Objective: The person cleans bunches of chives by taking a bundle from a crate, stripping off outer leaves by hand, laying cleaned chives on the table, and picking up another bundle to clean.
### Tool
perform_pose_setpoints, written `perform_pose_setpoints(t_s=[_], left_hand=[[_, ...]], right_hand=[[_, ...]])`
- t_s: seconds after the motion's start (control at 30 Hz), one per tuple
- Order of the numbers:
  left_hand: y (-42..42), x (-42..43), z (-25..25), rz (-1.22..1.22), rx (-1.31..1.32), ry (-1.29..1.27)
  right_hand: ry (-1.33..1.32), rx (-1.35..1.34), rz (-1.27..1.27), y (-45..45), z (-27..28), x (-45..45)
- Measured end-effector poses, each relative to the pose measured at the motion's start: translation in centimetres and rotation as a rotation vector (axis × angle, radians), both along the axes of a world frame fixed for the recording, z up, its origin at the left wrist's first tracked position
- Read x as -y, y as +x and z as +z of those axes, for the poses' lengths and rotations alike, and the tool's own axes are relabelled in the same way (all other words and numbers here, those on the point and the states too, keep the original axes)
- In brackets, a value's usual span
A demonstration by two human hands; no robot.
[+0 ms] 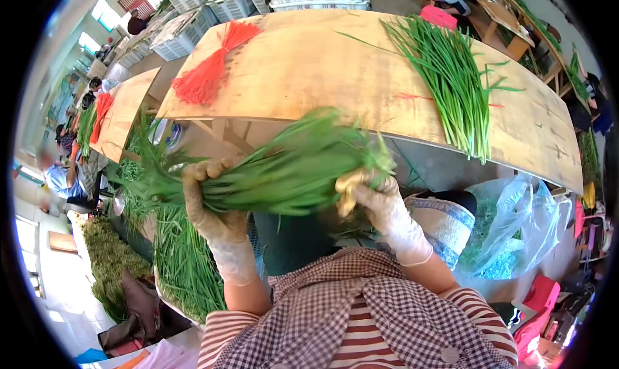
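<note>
A large bunch of long green leaves (284, 169), blurred by motion, lies across both gloved hands above my lap. My left hand (216, 204) is wrapped round its leafy part from below. At the stalk end, my right hand (374, 198) has its fingers closed on the bunch, with something yellowish at the fingertips. On the wooden table (303, 66) in front, another green bunch (451, 79) lies at the right, over a thin red tie. A bundle of red ties (216, 62) rests at the table's left.
More green leaves (184, 259) are heaped low at the left. A clear plastic bag (516, 224) stands at the right below the table edge. White crates (184, 33) are stacked behind. People (64, 175) sit at a second table (126, 114) on the left.
</note>
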State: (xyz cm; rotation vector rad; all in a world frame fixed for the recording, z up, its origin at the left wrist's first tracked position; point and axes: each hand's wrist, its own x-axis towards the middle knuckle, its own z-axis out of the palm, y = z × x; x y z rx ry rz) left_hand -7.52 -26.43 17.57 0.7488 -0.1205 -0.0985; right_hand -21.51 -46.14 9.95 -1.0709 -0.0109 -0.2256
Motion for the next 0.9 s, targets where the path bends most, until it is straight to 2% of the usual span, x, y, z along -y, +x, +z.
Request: perform_pose_setpoints(t_s=[0.03, 0.07, 0.1, 0.13, 0.2, 0.27, 0.3, 0.33, 0.4, 0.43, 0.53, 0.57, 0.63, 0.67, 0.7, 0.73, 0.8, 0.9], left_hand=[[-0.9, 0.7, 0.5, 0.012, -0.064, 0.069], [-1.4, 1.2, 0.7, 0.022, -0.12, 0.139], [-0.4, 1.7, -0.7, -0.042, -0.218, 0.16], [0.4, 1.4, -2.2, -0.108, -0.205, -0.009], [2.1, 0.7, -4.2, -0.244, -0.172, -0.339], [1.7, 1.5, -2.9, -0.145, -0.172, -0.302], [2.6, 0.7, -3.3, -0.128, -0.187, -0.322], [3.7, 0.1, -3.7, -0.117, -0.193, -0.34], [4.4, -0.4, -5.0, -0.17, -0.112, -0.388], [4.5, -0.3, -5.4, -0.21, -0.071, -0.394], [4.3, 0.9, -6.4, -0.296, -0.04, -0.423], [4.4, 1.2, -6.9, -0.336, -0.049, -0.447], [4.5, 2.0, -7.5, -0.462, -0.021, -0.525], [4.3, 3.0, -6.6, -0.301, -0.055, -0.42], [3.4, 4.0, -5.3, -0.13, -0.097, -0.319], [3.0, 4.4, -4.7, 0.043, -0.139, -0.216], [4.3, 3.0, -6.3, -0.048, -0.194, -0.14], [5.5, 2.0, -8.0, -0.163, -0.151, -0.197]], right_hand=[[0.035, 0.068, 0.036, -1.2, 2.3, -0.5], [-0.037, 0.011, 0.249, -1.7, 2.8, 0.5], [-0.12, -0.042, 0.221, -2.2, 1.3, 0.6], [-0.205, -0.094, 0.19, -2.3, -1.0, 0.8], [0.34, -0.191, 0.016, -2.6, -6.2, 3.6], [0.873, -0.322, -0.151, -5.6, -11.9, 7.8], [1.11, 0.173, 0.022, -7.4, -15.9, 9.9], [1.04, 0.078, -0.279, -8.8, -13.9, 11.4], [0.134, -0.525, -0.567, -9.7, -12.0, 13.1], [-0.243, -0.409, -0.632, -9.2, -13.0, 12.4], [-0.197, -0.299, -0.435, -6.4, -5.0, 8.3], [-0.269, -0.34, -0.359, -5.2, -3.6, 7.4], [-0.417, -0.424, -0.24, -2.9, -2.8, 5.1], [-0.489, -0.455, -0.2, -1.8, -3.5, 4.1], [-0.704, -0.186, -0.302, -1.5, -4.0, 3.7], [-0.738, -0.15, -0.345, -1.7, -4.0, 3.3], [-1.102, -0.075, -0.433, -2.0, -4.0, 3.4], [-1.308, -0.109, -0.544, -1.5, -6.3, 2.8]])
